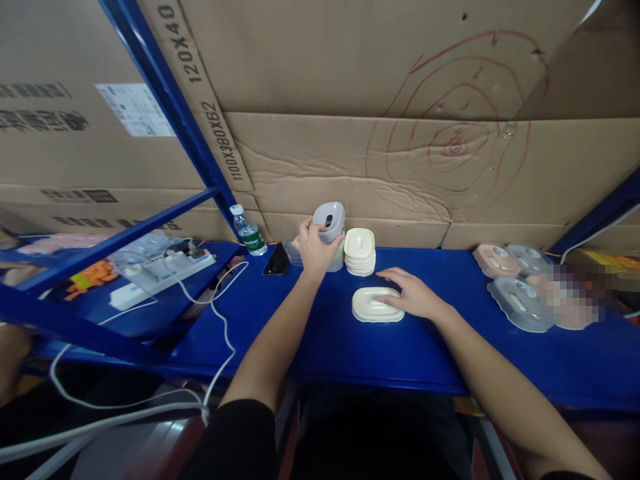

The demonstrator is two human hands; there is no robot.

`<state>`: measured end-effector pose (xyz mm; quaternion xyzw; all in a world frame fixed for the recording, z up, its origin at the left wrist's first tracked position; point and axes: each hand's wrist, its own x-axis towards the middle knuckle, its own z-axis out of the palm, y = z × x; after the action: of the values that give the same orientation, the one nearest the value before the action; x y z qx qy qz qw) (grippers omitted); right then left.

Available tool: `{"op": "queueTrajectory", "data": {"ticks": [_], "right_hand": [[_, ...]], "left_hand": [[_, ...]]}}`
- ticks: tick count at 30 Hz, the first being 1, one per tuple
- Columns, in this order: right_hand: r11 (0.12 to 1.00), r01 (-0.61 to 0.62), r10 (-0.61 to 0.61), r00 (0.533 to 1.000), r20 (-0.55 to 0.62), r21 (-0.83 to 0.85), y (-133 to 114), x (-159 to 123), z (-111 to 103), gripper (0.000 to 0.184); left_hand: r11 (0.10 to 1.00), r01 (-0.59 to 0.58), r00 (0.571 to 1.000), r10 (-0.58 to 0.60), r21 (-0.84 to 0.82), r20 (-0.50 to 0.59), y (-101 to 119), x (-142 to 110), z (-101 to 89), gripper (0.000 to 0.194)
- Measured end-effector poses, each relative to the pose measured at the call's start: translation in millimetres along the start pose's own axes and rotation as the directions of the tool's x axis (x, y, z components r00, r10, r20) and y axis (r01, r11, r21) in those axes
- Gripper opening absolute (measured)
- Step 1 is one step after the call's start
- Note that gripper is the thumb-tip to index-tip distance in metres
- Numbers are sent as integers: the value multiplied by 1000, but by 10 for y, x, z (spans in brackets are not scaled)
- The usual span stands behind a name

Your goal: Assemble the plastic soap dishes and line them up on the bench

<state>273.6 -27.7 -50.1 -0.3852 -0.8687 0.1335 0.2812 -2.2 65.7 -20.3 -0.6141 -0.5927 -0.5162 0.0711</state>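
Note:
My left hand (316, 250) is closed around the side of a light grey oval plastic piece (336, 212) with a dark slot in it, tilted toward me at the back of the table. Below it, partly hidden by the hand, are more translucent plastic pieces (294, 253). Just to the right stands a stack of several cream rounded plastic pieces (360, 252). A single cream oval piece with a raised middle (370, 305) lies nearer to me. My right hand (413, 293) reaches over its right end, fingers stretched and apart, the thumb at its top.
On the blue table (330, 353) a water bottle (250, 233) and a black phone (276, 261) stand left. Lidded pink and grey containers (520, 303) sit at right. A white power strip (163, 277) and loose cables lie beyond the blue post. Cardboard (310, 160) walls the back.

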Motion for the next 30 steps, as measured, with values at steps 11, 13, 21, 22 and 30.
{"op": "queueTrajectory", "data": {"ticks": [11,13,21,22,30], "right_hand": [[1000,-14,14,1000,18,16,31,-6,31,56],[1000,-16,15,1000,13,25,31,-5,35,55],[996,-60,55,995,81,62,7,-9,-72,66],[996,-62,54,992,114,64,11,-16,-91,73],[998,-56,58,942,332,-18,98,-68,-77,96]], "left_hand": [[999,21,1000,-21,-36,-16,0,16,8,44],[999,22,1000,-22,-42,-13,2,11,16,44],[996,21,999,-23,-89,-26,-35,-16,65,55],[995,16,999,-19,-97,-27,-42,-19,70,56],[957,-273,951,253,-98,-180,46,-158,-135,35]]}}
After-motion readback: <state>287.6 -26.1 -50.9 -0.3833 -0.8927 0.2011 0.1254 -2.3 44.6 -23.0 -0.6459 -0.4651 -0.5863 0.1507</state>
